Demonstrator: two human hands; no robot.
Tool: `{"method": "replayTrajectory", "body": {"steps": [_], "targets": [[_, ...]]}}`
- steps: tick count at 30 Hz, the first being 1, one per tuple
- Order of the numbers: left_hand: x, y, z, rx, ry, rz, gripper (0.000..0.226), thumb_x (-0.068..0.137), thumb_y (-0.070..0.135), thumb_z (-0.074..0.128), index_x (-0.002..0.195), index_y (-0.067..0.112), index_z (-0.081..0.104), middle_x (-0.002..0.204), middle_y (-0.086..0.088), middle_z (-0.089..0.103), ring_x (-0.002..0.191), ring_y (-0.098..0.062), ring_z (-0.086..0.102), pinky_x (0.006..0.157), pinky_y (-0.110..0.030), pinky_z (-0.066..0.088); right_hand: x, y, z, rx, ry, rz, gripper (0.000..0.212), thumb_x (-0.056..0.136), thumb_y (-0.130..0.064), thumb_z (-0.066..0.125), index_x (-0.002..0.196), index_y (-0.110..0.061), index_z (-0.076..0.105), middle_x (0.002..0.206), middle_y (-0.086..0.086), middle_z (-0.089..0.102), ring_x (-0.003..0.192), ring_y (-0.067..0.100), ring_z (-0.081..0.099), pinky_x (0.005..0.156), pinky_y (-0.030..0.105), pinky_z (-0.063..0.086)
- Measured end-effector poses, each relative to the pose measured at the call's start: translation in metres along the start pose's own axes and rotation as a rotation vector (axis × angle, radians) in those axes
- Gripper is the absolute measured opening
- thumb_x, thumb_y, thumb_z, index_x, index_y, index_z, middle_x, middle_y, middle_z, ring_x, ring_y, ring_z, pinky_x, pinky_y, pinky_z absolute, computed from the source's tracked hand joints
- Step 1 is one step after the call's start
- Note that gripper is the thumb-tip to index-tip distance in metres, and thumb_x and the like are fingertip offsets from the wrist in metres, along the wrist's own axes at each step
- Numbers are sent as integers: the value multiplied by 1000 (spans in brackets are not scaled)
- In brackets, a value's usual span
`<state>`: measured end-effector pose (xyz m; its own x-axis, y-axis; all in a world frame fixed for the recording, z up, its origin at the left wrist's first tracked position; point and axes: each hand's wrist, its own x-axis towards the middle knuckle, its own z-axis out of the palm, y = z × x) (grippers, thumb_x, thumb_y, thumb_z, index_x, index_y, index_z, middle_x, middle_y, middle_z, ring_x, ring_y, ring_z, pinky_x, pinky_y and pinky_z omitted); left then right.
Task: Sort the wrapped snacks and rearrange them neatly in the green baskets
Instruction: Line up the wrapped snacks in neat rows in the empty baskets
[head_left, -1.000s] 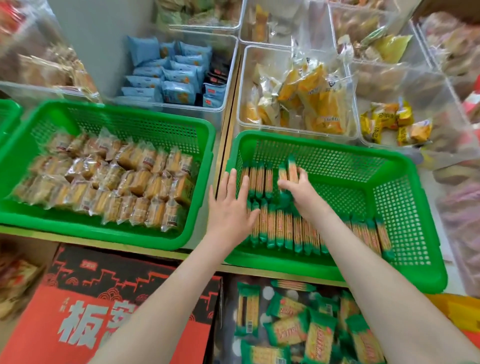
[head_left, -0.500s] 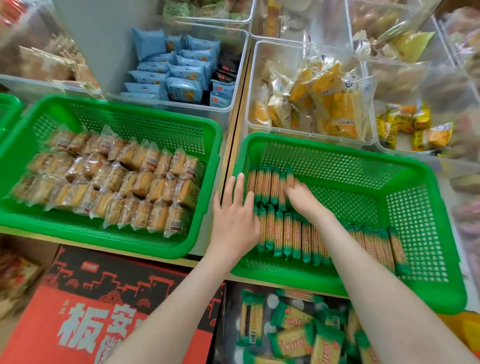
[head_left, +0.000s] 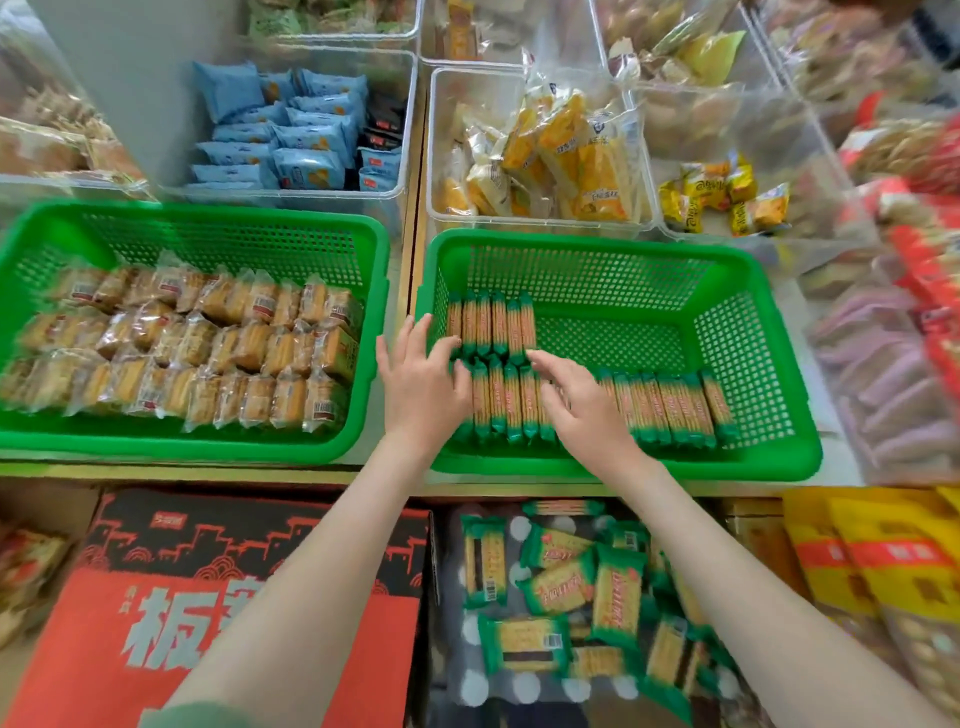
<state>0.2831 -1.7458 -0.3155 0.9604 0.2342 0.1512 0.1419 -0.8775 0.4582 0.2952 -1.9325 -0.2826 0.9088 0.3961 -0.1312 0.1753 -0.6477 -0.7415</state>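
1. Head view, nearest first: a pile of loose green-wrapped packs lies jumbled in a container below the shelf edge, beside a red carton. Judging by this, much of the sorting is left to do.
2. The step in hand looks like squaring up packs already placed. To do it well, the person should probably press the rows together from both ends with flat fingers, keeping each pack on edge so none tips or slides under its neighbour.
3. The left hand holds nothing; its fingers are nearly straight and spread, with the tips against the left end of the rows.
4. The right hand is likewise empty, with fingers wide and lightly bent, resting on top of the front row.
5. Both rows stand in the right green basket. The front row runs almost the full width. The back row is short and tucked into the far left corner, leaving bare mesh to its right.
6. The left green basket sits just beside it, filled with brown snacks in clear wrappers, in rough rows.
7. Farthest off, clear bins hold blue packs and yellow packs.
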Motion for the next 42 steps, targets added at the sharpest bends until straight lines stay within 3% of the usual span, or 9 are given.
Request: {"method": "replayTrajectory", "body": {"steps": [3, 6, 10, 15, 18, 21, 31, 37, 42], "targets": [[-32, 8, -1, -70, 209, 126, 30, 86, 15, 48, 107, 10, 69, 126, -18, 57, 123, -36, 47, 107, -58, 29, -80, 10, -7, 51, 144, -11, 44, 96, -1, 47, 134, -25, 46, 119, -9, 52, 112, -5, 45, 98, 6, 32], [-102, 27, 7, -192, 208, 349, 30, 84, 5, 51, 110, 10, 65, 113, -14, 59, 105, -32, 51, 93, -42, 34, -154, 44, -1, -16, 244, 145, 45, 95, -3, 49, 132, -28, 44, 112, -16, 47, 109, 2, 46, 97, 20, 40], [-203, 41, 42, -123, -215, 664, 41, 81, 18, 55, 123, 19, 54, 115, -11, 59, 99, -30, 52, 84, -42, 39, -227, 93, 17, -147, 276, 485, 46, 94, -6, 52, 138, -13, 42, 136, 8, 47, 128, 23, 41, 108, 39, 36], [-246, 45, 65, 246, -727, 616, 79, 79, 47, 69, 147, 21, 37, 136, -17, 50, 115, -35, 54, 97, -48, 43, -268, 119, 42, -297, 164, 765, 62, 95, -25, 55, 147, -7, 26, 144, 14, 40, 133, 28, 36, 106, 38, 35], [-245, 42, 71, 444, -857, 652, 72, 99, 26, 45, 154, 22, -2, 148, -20, 28, 129, -37, 35, 107, -47, 28, -272, 126, 59, -350, 59, 843, 74, 95, -39, 52, 150, -9, 14, 149, 15, 32, 138, 31, 29, 105, 38, 35], [-243, 38, 76, 495, -889, 675, 86, 96, 12, 49, 152, 25, -14, 143, -19, 31, 123, -38, 39, 101, -44, 33, -269, 131, 73, -398, -45, 876, 79, 96, -50, 43, 152, -12, 2, 154, 17, 21, 139, 34, 28, 103, 40, 40], [-244, 31, 61, 58, -879, 404, 66, 99, 33, 44, 153, 34, 6, 136, -10, 38, 115, -29, 44, 85, -34, 44, -262, 129, 74, -265, 84, 892, 75, 93, -23, 54, 151, -18, 6, 142, 21, 28, 117, 40, 47, 87, 44, 50], [-232, 50, 47, -311, -822, 148, 67, 95, 34, 55, 148, 46, 17, 134, -5, 45, 70, -10, 51, 63, -24, 41, -271, 106, 50, -29, 178, 856, 72, 89, -22, 59, 146, -23, 15, 140, 15, 31, 111, 34, 52, 84, 39, 47], [-223, 69, 33, -515, -827, -87, 66, 93, 31, 61, 149, 36, 28, 147, 8, 39, 115, -12, 52, 88, -23, 42, -272, 88, 31, 272, 315, 803, 62, 89, -15, 62, 139, -24, 25, 133, 11, 41, 103, 19, 47, 80, 27, 39]]}}
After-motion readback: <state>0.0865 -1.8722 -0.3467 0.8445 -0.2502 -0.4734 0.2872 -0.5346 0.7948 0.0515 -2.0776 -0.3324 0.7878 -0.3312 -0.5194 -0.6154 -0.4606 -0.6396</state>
